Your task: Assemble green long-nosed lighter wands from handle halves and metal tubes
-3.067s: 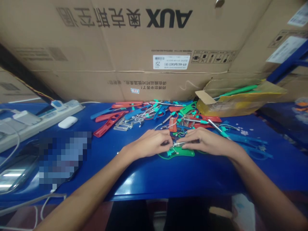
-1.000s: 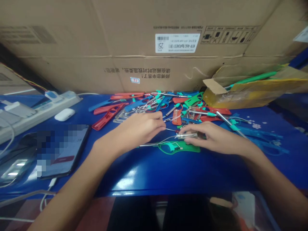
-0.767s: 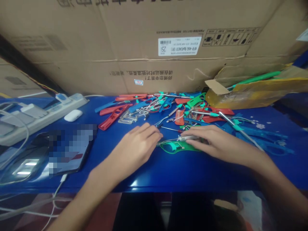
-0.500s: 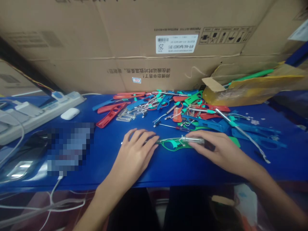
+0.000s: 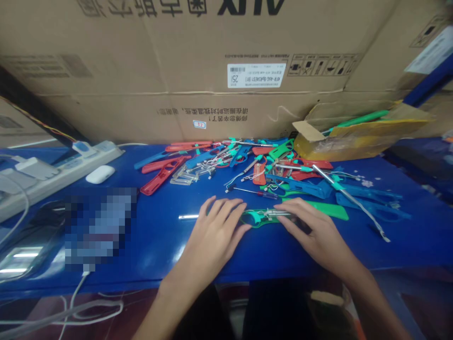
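Note:
A green long-nosed lighter shell (image 5: 262, 223) lies on the blue table between my hands. My left hand (image 5: 214, 236) curls over its left part, and a thin metal tube (image 5: 188, 217) sticks out beyond the fingers. At the shell's right part, my right hand (image 5: 314, 229) pinches a clear lighter fuel tank (image 5: 279, 213). The tank lies along the shell, partly hidden by the fingers; whether it is fully seated I cannot tell. A teal piece (image 5: 261, 217) and thin white wires show in the middle. Just behind lies a screwdriver (image 5: 266, 194).
Red, blue and green lighter shells (image 5: 163, 175), metal tubes and clear tanks pile up behind my hands. An open carton (image 5: 357, 141) stands back right. A power strip (image 5: 60, 172), a white earbud case (image 5: 100, 174) and phones lie left. A large cardboard box (image 5: 141, 113) walls the back.
My right hand has moved left and brought the clear tank down onto the shell. My left hand has shifted right, baring more of the metal tube. The view has tilted up slightly.

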{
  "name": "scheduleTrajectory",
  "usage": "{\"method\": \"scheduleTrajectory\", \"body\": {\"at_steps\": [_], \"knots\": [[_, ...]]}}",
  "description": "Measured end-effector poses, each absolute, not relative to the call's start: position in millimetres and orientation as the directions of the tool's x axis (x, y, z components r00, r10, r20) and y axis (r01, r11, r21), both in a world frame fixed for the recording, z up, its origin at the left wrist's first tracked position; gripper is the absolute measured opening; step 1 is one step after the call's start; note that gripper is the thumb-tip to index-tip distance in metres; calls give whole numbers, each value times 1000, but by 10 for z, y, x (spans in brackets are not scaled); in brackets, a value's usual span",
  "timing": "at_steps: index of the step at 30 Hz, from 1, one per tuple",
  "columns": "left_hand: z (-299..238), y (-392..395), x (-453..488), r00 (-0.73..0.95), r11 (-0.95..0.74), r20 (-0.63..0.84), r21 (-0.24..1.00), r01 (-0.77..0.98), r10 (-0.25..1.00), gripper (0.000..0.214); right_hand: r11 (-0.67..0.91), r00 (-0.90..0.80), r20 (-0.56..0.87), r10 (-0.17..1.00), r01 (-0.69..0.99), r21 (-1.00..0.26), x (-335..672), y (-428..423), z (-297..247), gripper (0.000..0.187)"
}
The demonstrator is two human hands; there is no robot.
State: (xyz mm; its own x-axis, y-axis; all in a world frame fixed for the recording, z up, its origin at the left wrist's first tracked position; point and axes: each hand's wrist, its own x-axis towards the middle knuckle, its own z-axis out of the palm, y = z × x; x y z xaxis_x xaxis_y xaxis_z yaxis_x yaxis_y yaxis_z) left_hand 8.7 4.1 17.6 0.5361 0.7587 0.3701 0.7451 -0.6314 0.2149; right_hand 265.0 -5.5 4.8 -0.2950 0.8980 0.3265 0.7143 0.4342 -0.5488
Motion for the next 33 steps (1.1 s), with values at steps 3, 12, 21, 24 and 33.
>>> {"method": "scheduleTrajectory", "body": {"at_steps": [3, 12, 21, 24, 33], "knots": [[184, 85, 211, 509, -612, 376, 240, 753, 774, 40, 424, -270, 339, 901, 715, -556, 2646, -67, 47, 23], [88, 71, 244, 472, -590, 374, 330, 737, 799, 25, 408, -258, 328, 909, 717, -566, 2649, -83, 33, 21], [80, 52, 236, 453, -588, 392, 374, 717, 801, 25, 467, -310, 370, 876, 733, -494, 2672, -35, 2, 25], [79, 58, 238, 465, -598, 390, 375, 708, 795, 30, 467, -301, 384, 873, 746, -475, 2679, -32, -11, 24], [102, 41, 255, 473, -604, 395, 342, 720, 787, 24, 481, -307, 419, 854, 773, -414, 2669, -29, -27, 24]]}}
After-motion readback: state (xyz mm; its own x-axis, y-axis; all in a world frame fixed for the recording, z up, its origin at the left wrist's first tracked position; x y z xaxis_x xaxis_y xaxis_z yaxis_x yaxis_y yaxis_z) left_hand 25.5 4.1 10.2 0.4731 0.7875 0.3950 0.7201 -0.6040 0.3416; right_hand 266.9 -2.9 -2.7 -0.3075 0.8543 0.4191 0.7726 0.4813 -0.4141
